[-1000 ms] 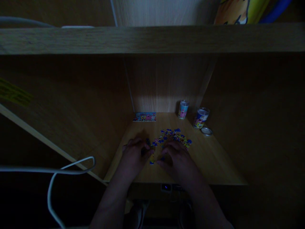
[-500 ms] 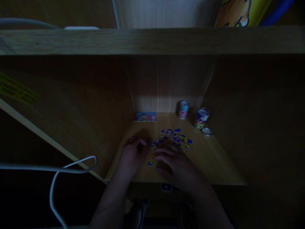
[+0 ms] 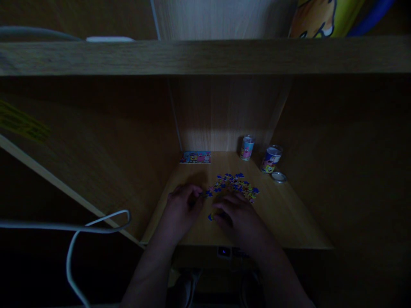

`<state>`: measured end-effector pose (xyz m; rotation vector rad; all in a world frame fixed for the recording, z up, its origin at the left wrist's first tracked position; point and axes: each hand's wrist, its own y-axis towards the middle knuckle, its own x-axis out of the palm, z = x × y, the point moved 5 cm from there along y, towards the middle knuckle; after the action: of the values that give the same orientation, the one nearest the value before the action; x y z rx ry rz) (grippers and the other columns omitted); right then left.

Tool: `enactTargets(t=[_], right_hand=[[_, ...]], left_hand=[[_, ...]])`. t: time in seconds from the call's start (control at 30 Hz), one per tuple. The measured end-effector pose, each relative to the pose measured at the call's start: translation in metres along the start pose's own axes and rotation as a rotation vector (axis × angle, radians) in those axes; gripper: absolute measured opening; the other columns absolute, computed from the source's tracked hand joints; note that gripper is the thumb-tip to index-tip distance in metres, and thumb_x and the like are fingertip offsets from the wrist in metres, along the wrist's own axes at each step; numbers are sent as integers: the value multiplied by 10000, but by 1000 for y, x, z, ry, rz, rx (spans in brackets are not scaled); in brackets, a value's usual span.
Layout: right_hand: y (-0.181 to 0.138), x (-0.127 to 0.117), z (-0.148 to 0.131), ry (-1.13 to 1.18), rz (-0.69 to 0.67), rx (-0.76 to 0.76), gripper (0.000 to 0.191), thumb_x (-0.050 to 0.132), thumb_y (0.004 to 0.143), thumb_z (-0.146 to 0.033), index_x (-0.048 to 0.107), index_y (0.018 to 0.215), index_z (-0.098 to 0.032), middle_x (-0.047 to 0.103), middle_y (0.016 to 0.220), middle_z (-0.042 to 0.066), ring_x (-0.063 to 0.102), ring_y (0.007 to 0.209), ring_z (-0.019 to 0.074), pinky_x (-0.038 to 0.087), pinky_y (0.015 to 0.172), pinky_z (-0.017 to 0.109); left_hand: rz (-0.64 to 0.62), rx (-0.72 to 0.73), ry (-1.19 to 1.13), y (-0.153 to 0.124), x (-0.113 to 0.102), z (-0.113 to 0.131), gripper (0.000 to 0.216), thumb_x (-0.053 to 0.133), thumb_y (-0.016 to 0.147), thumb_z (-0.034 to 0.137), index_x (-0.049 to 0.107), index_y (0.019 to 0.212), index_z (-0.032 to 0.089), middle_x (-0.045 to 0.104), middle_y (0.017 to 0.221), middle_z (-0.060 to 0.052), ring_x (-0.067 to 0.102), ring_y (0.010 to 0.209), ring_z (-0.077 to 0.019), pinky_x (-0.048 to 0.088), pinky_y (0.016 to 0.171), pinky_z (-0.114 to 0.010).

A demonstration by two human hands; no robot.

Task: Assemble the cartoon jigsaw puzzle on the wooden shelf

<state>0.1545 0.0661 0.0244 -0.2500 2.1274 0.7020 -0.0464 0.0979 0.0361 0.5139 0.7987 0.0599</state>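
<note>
Loose jigsaw puzzle pieces (image 3: 236,184), blue, yellow and pink, lie in a pile on the wooden shelf board (image 3: 279,222). At the pile's left edge, my left hand (image 3: 184,205) has thumb and fingertips closed on a small dark puzzle piece, mostly covered by the fingers. My right hand (image 3: 236,211) is in front of the pile, its fingers closed on a yellow and blue puzzle piece (image 3: 210,217). The hand partly hides that piece, and I cannot tell whether it is several joined together.
A cartoon picture card (image 3: 195,157) lies at the back left. Two printed cans, one pink and blue (image 3: 247,147) and one dark blue (image 3: 271,159), stand at the back right beside a round lid (image 3: 278,176). An upper shelf edge (image 3: 205,57) crosses above. A white cable (image 3: 72,256) hangs at left.
My right hand has closed its fingers on the yellow and blue piece and shifted it a little right. My left hand has moved slightly right, towards the pile.
</note>
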Motion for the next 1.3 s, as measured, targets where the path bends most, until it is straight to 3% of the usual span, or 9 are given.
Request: enactTargets(t=[0.17,0.37,0.5,0.73,0.9,0.97,1.1,1.23,1.3], right_hand=[[-2,0,5,-37,35,57,94,844,982,-234,777,1043,-259,767,1178,67,672,1239,315,506,1133,526],[-1,2,7,-32,2,93,131,867,973,-228,749,1018,-260,767,1159,38,672,1220,318,481,1108,535],[-2,3,8,0,16,81,162,882,962,-220,732,1004,-262,766,1134,28,678,1197,300,487,1076,503],[1,1,9,38,48,90,162,825,983,-138,720,946,-256,786,1016,11,703,1051,266,506,971,448],[3,2,11,53,66,91,156,810,994,-122,751,949,-259,799,972,2,711,1033,260,531,953,433],[3,3,11,13,51,73,133,794,1007,-136,772,977,-264,807,1015,17,714,1055,271,544,987,457],[1,1,13,-72,125,82,126,692,1071,-212,788,1141,-256,783,1298,95,685,1250,311,539,1132,521],[-8,-1,26,-182,287,256,347,578,1123,-319,715,1421,-204,714,1480,193,624,1420,374,473,1243,610],[-13,2,33,-260,320,363,480,590,1112,-398,662,1521,-157,657,1565,250,557,1516,427,416,1280,666]], left_hand=[[-93,75,-8,-1,2,7,163,667,961,140,764,970,270,807,1012,-31,754,1004,-246,566,918,-399],[-288,228,14,-7,11,20,140,773,972,183,803,1032,305,790,1134,-22,713,1125,-262,524,995,-449],[-302,231,2,-8,11,19,135,793,979,182,807,1026,309,790,1180,-18,707,1160,-260,520,1007,-446],[-309,180,2,-4,12,15,144,791,982,159,783,924,291,795,1010,-5,723,1064,-259,514,971,-436],[-227,127,19,-2,13,9,175,785,964,102,767,938,274,799,991,-2,724,1031,-256,513,929,-409],[-179,118,56,-2,12,7,173,771,972,100,770,957,271,802,1018,-14,726,1042,-264,519,930,-409],[-69,88,167,-1,8,3,174,713,1006,104,788,1014,261,805,1078,-55,732,1067,-294,551,961,-442],[-69,30,243,-3,12,-4,221,621,1052,122,806,1141,206,817,1177,-127,753,1144,-329,602,1044,-487],[-107,11,313,-6,19,-7,277,592,1096,197,789,1286,157,804,1323,-175,751,1245,-355,594,1124,-527]])
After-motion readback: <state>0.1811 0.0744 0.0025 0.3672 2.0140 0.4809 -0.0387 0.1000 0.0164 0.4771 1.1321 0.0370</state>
